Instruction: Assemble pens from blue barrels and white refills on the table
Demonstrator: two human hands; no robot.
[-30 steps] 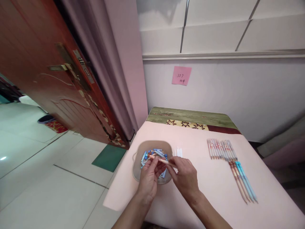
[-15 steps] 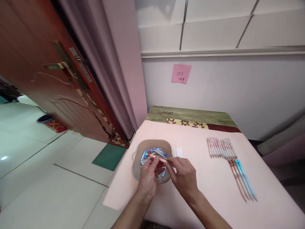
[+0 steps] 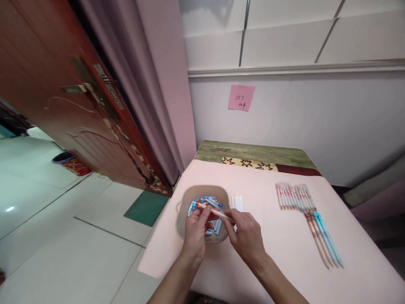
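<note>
passage: pink cloth [image 3: 284, 245] between right hand [image 3: 246, 231] and long pens [image 3: 326, 240] | obstacles: basin [image 3: 182, 217] leftward, white sticks [image 3: 236, 202] beyond

Looks like a rm in a home: panelled wood door [image 3: 38, 63] w/ lever handle [image 3: 74, 88], purple curtain [image 3: 144, 101] beside it, tiled flr [image 3: 63, 261] w/ green mat [image 3: 145, 208], patterned bin [image 3: 77, 167], small cloth-covered tbl [image 3: 294, 253] agst wall [image 3: 284, 114].

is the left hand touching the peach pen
Touching. The head view shows the left hand pinching the peach pen between thumb and fingers, with the pen's body showing on either side of the pinch.
</note>
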